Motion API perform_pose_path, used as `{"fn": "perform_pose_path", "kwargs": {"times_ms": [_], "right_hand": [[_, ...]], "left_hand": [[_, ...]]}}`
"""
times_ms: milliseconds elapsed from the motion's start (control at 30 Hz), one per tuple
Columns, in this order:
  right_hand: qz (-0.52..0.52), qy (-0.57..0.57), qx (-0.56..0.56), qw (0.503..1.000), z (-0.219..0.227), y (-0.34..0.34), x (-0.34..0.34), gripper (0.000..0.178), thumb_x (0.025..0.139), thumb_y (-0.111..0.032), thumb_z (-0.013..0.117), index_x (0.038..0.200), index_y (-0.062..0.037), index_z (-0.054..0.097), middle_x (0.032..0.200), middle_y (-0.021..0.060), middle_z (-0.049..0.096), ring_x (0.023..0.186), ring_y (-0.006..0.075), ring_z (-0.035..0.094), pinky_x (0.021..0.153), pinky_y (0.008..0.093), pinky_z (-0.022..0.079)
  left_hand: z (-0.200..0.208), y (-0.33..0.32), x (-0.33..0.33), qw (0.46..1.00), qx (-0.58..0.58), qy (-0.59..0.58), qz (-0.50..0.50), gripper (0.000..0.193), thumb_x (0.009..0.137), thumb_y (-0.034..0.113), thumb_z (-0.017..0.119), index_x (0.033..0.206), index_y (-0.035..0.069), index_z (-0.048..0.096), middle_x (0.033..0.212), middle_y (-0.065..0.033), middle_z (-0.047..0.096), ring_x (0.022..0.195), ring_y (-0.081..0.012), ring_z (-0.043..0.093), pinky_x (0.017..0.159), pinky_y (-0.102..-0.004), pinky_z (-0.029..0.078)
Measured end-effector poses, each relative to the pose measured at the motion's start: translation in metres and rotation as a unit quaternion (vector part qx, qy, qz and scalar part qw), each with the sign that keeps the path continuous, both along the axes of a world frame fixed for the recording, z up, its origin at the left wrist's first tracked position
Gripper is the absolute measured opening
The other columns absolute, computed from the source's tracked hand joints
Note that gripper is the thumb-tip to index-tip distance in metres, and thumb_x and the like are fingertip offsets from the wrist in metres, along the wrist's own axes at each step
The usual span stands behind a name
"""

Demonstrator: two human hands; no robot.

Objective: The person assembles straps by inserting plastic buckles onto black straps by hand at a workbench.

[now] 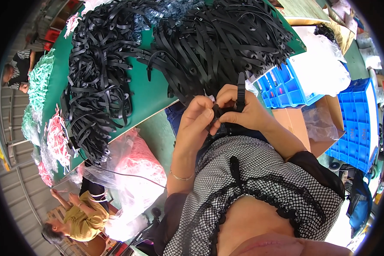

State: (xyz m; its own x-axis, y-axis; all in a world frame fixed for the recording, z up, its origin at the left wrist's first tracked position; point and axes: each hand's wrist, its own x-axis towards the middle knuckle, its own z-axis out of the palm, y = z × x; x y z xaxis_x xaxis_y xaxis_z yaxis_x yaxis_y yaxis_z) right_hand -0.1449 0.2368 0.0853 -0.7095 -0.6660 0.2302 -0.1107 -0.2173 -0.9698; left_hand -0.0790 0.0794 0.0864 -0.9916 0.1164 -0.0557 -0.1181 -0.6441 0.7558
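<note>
In front of my chest, at the near edge of the green table (151, 91), both hands meet over a black ridged strap (241, 91). My left hand (195, 117) is closed, thumb and fingertips pinching a small black part at the strap's end. My right hand (247, 112) is closed round the strap, whose ridged, rounded end sticks up past the fingers. The part between my fingertips is mostly hidden. Just beyond my hands lies a wide heap of black straps (226, 42). A second heap of black straps (98, 81) runs along the table to the left.
Clear bluish plastic pieces (168, 17) lie between the heaps. Left are green straps (41, 81) and pink straps (57, 138). A plastic bag of pink things (136, 166) stands below the table edge. Blue crates (356, 128) and a cardboard box (292, 123) are right. Two people work left.
</note>
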Motion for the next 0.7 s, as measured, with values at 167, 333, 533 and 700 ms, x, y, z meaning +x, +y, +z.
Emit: {"fn": "perform_pose_path", "kwargs": {"times_ms": [167,333,533,700], "right_hand": [[0.001,-0.075,-0.050,0.996,0.004,-0.003,0.009,0.015,0.072,0.001,0.065,0.084,-0.0002,0.055,0.084,0.0042,0.049,0.076,0.0118,0.053,0.069,0.0244,0.043],[-0.015,-0.027,-0.027,0.999,0.001,-0.004,0.007,0.017,0.071,0.000,0.067,0.084,-0.0010,0.056,0.084,0.0045,0.049,0.075,0.0128,0.053,0.068,0.0269,0.044],[-0.037,0.150,0.060,0.986,0.002,-0.005,0.005,0.022,0.069,-0.001,0.068,0.089,-0.0028,0.058,0.085,0.0056,0.049,0.077,0.0148,0.053,0.069,0.0280,0.044],[-0.037,0.216,0.083,0.972,0.006,-0.006,0.005,0.023,0.070,0.000,0.065,0.092,-0.0027,0.058,0.089,0.0084,0.049,0.078,0.0198,0.053,0.069,0.0287,0.044]], "left_hand": [[-0.007,0.002,0.001,0.994,0.101,-0.002,-0.029,0.014,0.085,0.016,0.051,0.079,0.004,0.045,0.070,-0.0082,0.055,0.054,-0.0115,0.048,0.049,-0.0198,0.036],[-0.001,0.000,0.004,0.999,0.038,-0.024,-0.023,0.010,0.084,0.012,0.051,0.080,0.006,0.044,0.071,-0.0041,0.052,0.055,-0.0097,0.046,0.050,-0.0197,0.035],[-0.001,0.000,0.005,0.999,0.006,-0.036,-0.012,0.014,0.085,0.007,0.053,0.094,0.006,0.042,0.078,-0.0009,0.049,0.064,-0.0070,0.046,0.054,-0.0181,0.035],[-0.001,-0.001,0.007,0.999,-0.017,-0.047,0.010,0.022,0.083,0.004,0.056,0.101,0.005,0.044,0.082,-0.0017,0.052,0.069,-0.0066,0.048,0.056,-0.0172,0.037]]}}
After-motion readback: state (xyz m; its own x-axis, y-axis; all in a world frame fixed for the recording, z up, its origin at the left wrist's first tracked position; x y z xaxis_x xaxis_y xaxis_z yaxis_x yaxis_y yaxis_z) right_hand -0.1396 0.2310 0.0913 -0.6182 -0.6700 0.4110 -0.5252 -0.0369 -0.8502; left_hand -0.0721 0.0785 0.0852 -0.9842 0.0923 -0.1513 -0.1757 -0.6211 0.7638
